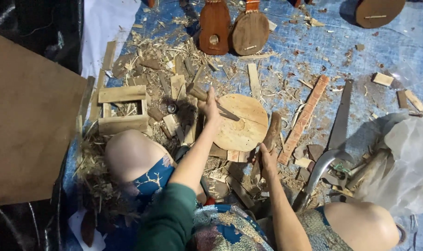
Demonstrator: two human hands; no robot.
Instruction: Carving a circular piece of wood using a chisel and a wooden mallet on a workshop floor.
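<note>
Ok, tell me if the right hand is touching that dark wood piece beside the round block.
Touching. The head view shows the right hand wrapped around the dark wood piece, fingers closed on its lower end.

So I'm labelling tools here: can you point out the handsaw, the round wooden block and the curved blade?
handsaw [340,118], head view, middle of the flat blade.
round wooden block [244,126], head view, bare top face.
curved blade [320,167], head view, middle of the bent metal.

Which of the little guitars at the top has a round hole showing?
The left guitar, reddish brown: a round hole shows in its body. The middle one and the right one show only a small light bar.
</note>
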